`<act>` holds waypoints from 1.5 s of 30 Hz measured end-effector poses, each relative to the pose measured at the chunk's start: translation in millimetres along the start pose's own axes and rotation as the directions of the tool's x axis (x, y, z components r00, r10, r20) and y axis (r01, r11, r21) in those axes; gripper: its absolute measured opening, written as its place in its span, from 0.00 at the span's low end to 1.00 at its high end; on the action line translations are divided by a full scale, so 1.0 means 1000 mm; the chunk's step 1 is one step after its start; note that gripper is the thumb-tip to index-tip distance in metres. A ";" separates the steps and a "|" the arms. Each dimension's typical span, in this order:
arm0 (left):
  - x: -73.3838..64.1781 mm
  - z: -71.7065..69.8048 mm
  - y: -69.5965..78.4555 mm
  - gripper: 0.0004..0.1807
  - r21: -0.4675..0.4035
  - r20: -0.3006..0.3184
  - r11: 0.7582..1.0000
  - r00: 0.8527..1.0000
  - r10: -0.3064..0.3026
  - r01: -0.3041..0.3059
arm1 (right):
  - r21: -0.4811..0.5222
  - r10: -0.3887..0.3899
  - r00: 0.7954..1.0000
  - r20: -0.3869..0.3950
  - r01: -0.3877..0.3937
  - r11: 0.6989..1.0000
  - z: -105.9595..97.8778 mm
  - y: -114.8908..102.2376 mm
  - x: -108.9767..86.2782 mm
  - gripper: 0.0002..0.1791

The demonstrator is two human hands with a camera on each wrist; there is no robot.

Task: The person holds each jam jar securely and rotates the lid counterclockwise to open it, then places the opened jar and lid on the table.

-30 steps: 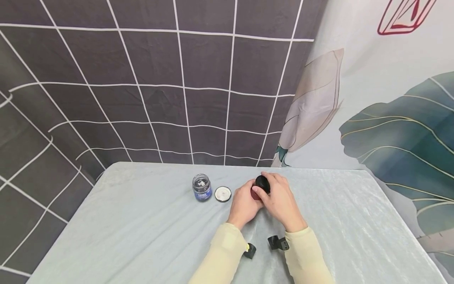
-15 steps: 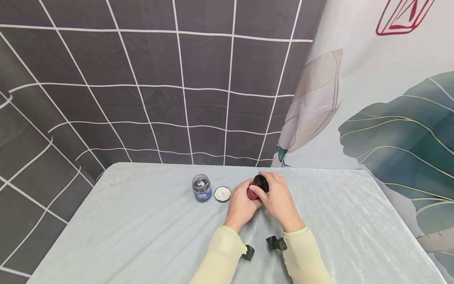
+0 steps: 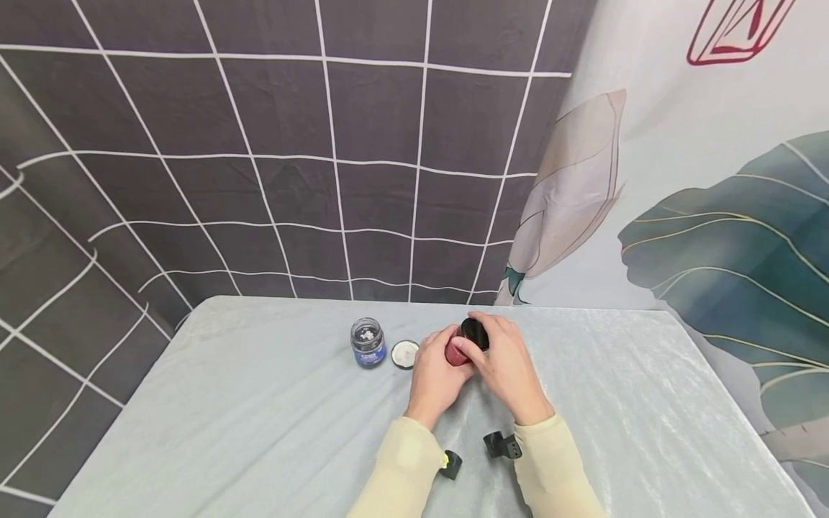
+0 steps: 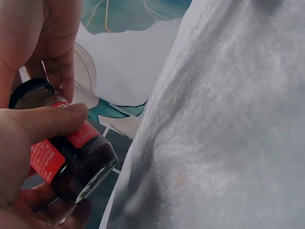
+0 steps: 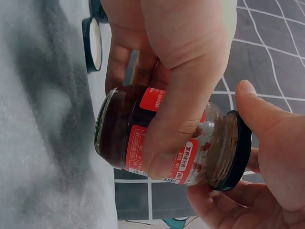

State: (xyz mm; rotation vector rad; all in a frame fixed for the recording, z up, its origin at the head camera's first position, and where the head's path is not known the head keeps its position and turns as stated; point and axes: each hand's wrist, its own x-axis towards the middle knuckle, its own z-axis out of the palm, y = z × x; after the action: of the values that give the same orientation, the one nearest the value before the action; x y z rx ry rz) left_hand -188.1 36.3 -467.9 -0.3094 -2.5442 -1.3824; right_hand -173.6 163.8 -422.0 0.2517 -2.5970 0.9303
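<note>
A small glass jar (image 5: 113, 126) with a red label and dark contents lies tilted between both hands. My left hand (image 3: 435, 378) grips its body, the thumb (image 4: 52, 123) pressed across the label in the left wrist view. At the other end, a black lid (image 5: 239, 150) sits on the jar's mouth. My right hand (image 3: 514, 378) holds this lid, with the thumb at one side of the rim and fingers curled at the other. Reddish smears show inside the glass just below the lid. In the head view the hands hide much of the jar.
Left of the hands stands an uncapped glass jar (image 3: 369, 350) with a blue label and white bits inside. Between it and my left hand, a loose lid (image 3: 404, 355) lies white side up. A pale cloth (image 3: 259, 417) covers the table; a dark gridded curtain (image 3: 272, 144) hangs behind.
Both hands have shifted slightly left with the red-labelled jar, closer to the loose lid. More of the jar's red side shows in the head view. The blue-labelled jar stays in place.
</note>
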 end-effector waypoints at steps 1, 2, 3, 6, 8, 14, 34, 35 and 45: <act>0.000 0.000 0.000 0.32 0.002 -0.003 1.000 1.000 0.003 -0.003 | 0.002 0.003 1.000 -0.001 -0.003 1.000 0.000 0.000 0.000 0.29; -0.001 0.000 0.000 0.32 0.006 -0.007 1.000 1.000 0.005 -0.005 | 0.005 0.006 1.000 -0.002 -0.006 1.000 0.000 0.000 0.000 0.29; -0.001 0.000 0.000 0.32 0.010 -0.011 1.000 1.000 0.008 -0.008 | 0.006 0.008 1.000 -0.002 -0.008 1.000 0.000 0.000 0.000 0.29; -0.002 0.000 0.000 0.32 0.017 -0.025 1.000 1.000 0.010 -0.009 | 0.009 0.015 1.000 -0.003 -0.015 1.000 0.001 0.000 0.000 0.29; -0.003 0.000 0.001 0.32 0.020 -0.036 1.000 0.999 0.006 -0.005 | 0.010 0.021 1.000 -0.001 -0.021 1.000 0.001 -0.001 0.000 0.28; -0.005 0.000 0.003 0.32 0.038 -0.064 0.999 0.998 0.004 -0.002 | 0.017 0.037 0.999 0.001 -0.037 0.999 0.001 -0.004 0.001 0.26; -0.008 0.000 0.002 0.31 0.087 -0.146 0.995 0.987 0.060 -0.048 | 0.029 0.015 1.000 -0.015 -0.015 0.999 0.000 -0.004 0.000 0.28; -0.008 0.000 0.002 0.32 0.088 -0.147 0.995 0.987 0.062 -0.049 | 0.028 0.014 1.000 -0.015 -0.013 1.000 0.000 -0.004 0.000 0.28; -0.008 0.000 0.004 0.31 0.104 -0.143 0.993 0.988 0.065 -0.050 | -0.010 -0.020 0.999 -0.034 0.019 1.000 0.000 -0.004 0.000 0.25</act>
State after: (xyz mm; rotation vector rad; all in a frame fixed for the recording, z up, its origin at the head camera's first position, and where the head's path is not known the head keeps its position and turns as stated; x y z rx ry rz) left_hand -179.6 37.8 -466.9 -0.2517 -2.4536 -1.2054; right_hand -172.4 160.7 -419.2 0.2557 -2.5626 0.9070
